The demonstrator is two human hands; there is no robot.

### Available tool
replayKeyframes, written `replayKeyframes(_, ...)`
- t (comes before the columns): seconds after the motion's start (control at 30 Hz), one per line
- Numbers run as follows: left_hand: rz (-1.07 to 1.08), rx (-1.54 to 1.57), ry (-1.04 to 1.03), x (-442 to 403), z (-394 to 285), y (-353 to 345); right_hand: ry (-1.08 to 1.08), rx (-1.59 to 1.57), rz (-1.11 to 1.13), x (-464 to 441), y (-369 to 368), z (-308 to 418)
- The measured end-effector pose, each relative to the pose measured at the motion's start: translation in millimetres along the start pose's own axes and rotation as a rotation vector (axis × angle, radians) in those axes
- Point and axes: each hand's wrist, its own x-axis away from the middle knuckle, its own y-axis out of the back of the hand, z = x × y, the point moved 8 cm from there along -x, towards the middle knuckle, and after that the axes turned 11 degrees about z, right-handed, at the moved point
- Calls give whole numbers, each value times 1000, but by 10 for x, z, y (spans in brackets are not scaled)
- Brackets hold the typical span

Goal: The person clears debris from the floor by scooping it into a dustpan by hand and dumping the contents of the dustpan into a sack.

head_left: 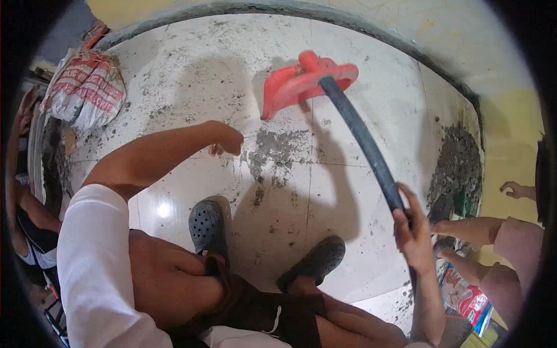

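Red-headed tool (pixel 343 107) | HEAD VIEW | position: apparently raised over tiled floor (pixel 168 180), near grey debris (pixel 278 153) | right hand (pixel 413 229): clamped on black handle (pixel 372 155), probably supporting its weight | left hand (pixel 225 138): apart from tool, loosely curled, no object visible, possibly counterbalancing

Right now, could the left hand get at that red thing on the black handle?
Probably yes, perhaps with a stretch: the left hand hangs free, with nothing visible between it and the red thing.
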Motion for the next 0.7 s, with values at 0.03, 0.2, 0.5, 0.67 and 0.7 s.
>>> replayKeyframes(0.03, 6, -10, 1, -13, -40, 9, 2, -45, -21, -8, 50, 115)
replayKeyframes(0.2, -47, -105, -76, 26, -238, -57, 89, -239, -35, -432, -32, 609)
replayKeyframes(0.5, 35, 18, 112, 581, 200, -810, 497, 152, 157, -1977, -1040, 2156)
replayKeyframes(0.67, 211, 127, 174, 503, 139, -1195, 876, 165, 298, -2306, -2076, 2516)
replayKeyframes(0.7, 250, 114, 142, 428, 65, -1235, 865, 278, 289, -2263, -2191, 2469)
